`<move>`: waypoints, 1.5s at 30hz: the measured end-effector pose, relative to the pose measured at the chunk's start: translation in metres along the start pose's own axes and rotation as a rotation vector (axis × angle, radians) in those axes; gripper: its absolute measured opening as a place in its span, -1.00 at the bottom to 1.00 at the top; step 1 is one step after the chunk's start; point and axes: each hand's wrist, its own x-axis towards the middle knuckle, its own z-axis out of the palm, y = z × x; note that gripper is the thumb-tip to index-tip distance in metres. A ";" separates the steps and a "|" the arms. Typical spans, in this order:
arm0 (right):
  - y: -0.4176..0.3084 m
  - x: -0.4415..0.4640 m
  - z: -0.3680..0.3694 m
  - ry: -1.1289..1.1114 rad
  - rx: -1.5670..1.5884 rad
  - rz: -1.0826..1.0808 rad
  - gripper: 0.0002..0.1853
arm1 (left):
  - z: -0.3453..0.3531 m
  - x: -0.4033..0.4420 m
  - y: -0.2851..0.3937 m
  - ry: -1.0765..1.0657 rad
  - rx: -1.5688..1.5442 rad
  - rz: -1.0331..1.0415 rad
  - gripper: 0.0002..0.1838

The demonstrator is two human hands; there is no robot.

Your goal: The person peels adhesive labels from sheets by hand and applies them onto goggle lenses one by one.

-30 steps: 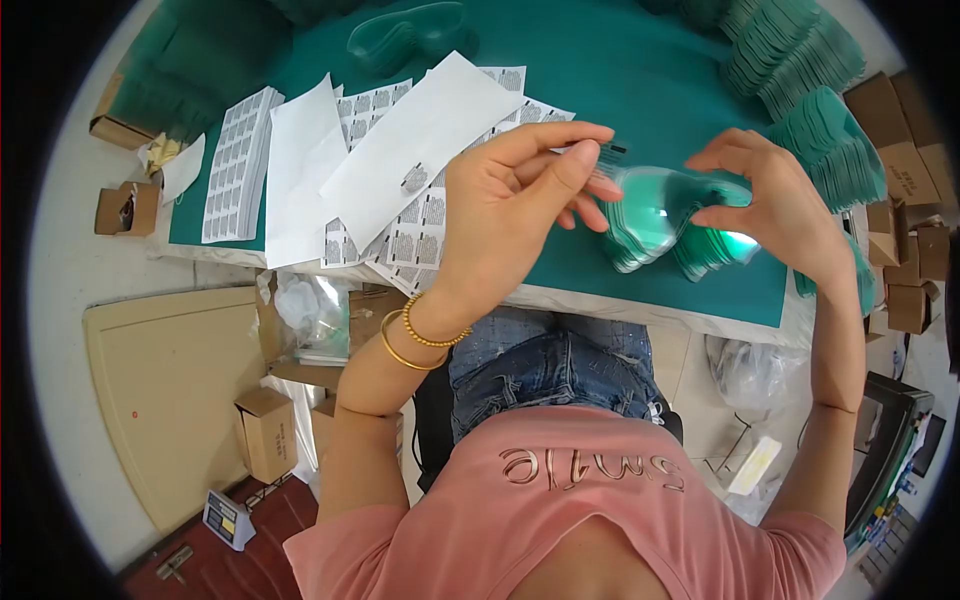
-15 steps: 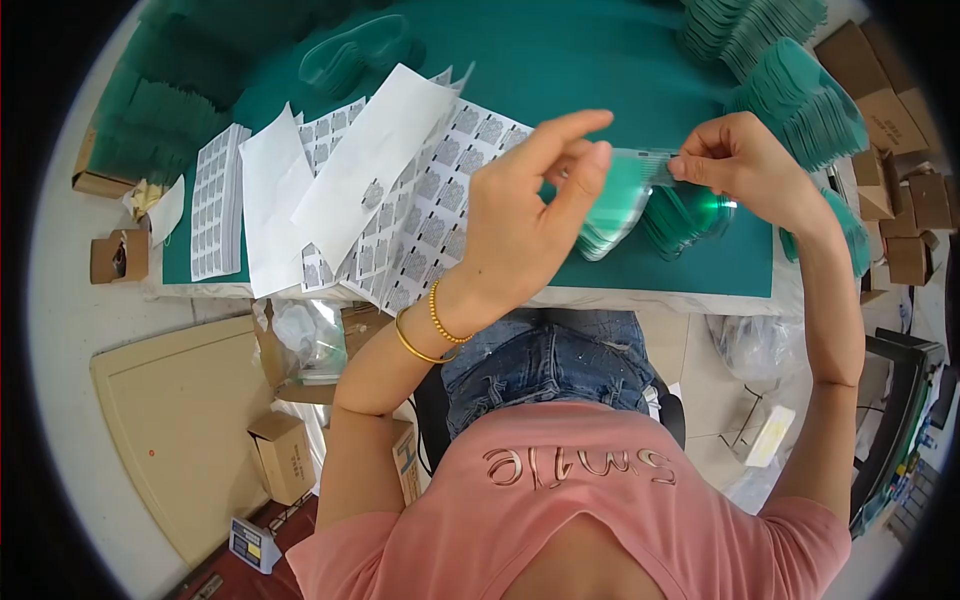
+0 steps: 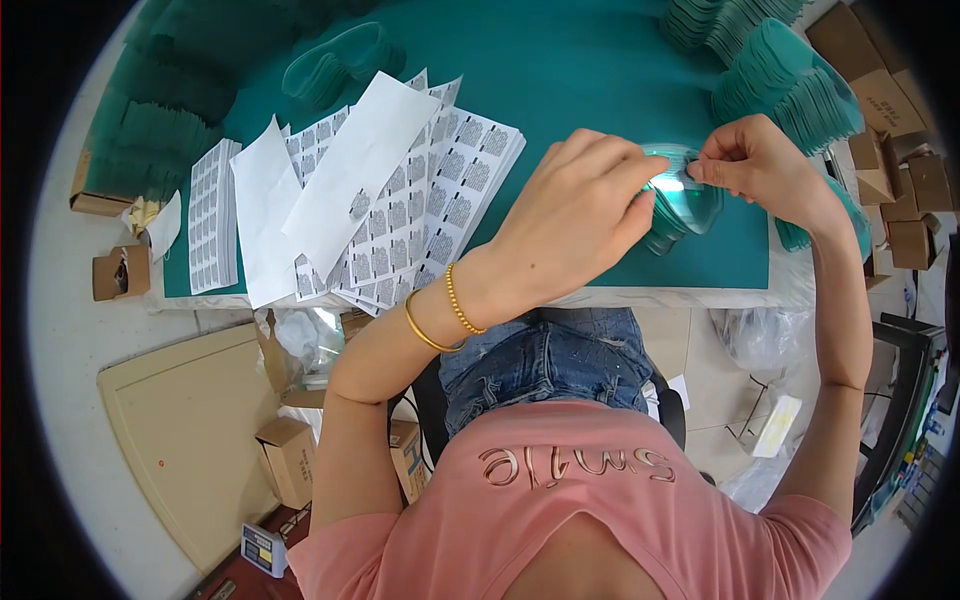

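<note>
A clear green-tinted goggle lens (image 3: 678,196) lies near the front edge of the table, over more such lenses stacked beneath it. My left hand (image 3: 580,215), with gold bracelets at the wrist, closes its thumb and index finger around the lens's left side. Opposite it, my right hand (image 3: 755,170) pinches the top edge of the lens between thumb and forefinger. A small dark patch shows at the right fingertips; whether it is a sticker I cannot tell. To the left, label sheets (image 3: 465,165) lie fanned out, with a white backing strip (image 3: 365,165) across them.
Stacks of green lenses (image 3: 785,85) stand at the back right, with another pile (image 3: 345,60) at the back left. A thick pile of label sheets (image 3: 213,215) lies at the left. Cardboard boxes (image 3: 880,100) sit beyond the table's right side.
My left hand has moved right and its spread fingers have closed onto the lens. The lens has shifted slightly right. My right hand keeps its pinch, a little farther right.
</note>
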 end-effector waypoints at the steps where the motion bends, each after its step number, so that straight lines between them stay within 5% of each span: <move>1: 0.000 0.000 0.000 0.001 -0.001 0.001 -0.76 | 0.003 0.000 0.001 -0.031 0.047 0.016 -0.72; 7: -0.002 -0.001 -0.008 -0.030 -0.045 -0.017 -0.67 | 0.012 0.002 0.003 -0.130 0.294 0.098 -0.66; 9: -0.007 -0.005 -0.015 0.112 -0.147 0.032 -0.59 | 0.013 0.002 0.005 -0.125 0.320 0.105 -0.66; 14: -0.041 0.022 -0.016 0.326 -0.167 -0.271 -0.58 | 0.000 -0.006 0.010 -0.010 0.139 0.076 -0.70; 20: -0.156 0.177 0.037 0.240 -0.423 -0.783 -0.80 | -0.058 -0.043 0.015 0.211 0.084 -0.027 -0.77; 24: -0.208 0.316 0.115 0.293 -0.581 -0.849 -0.82 | -0.109 -0.079 -0.004 0.259 0.148 -0.316 -0.78; 31: -0.244 0.351 0.147 0.296 -0.835 -0.690 -0.70 | -0.188 -0.161 -0.077 0.306 0.481 -0.798 -0.62; 32: -0.211 0.366 0.125 0.253 -0.263 -1.370 -0.79 | -0.191 -0.165 -0.083 0.276 0.396 -0.873 -0.55; 37: -0.230 0.353 0.113 0.100 -0.263 -1.375 -0.78 | -0.189 -0.162 -0.109 0.053 0.478 -0.872 -0.20; 39: -0.248 0.341 0.121 0.285 -0.865 -0.810 -0.79 | -0.190 -0.157 -0.122 -0.014 0.511 -0.857 -0.08; 43: -0.242 0.335 0.116 0.270 -0.747 -0.762 -0.78 | -0.198 -0.133 -0.144 -0.139 0.508 -0.833 0.04; 45: -0.208 0.357 0.106 0.142 -0.210 -1.496 -0.78 | -0.200 -0.115 -0.146 -0.213 0.480 -0.904 0.04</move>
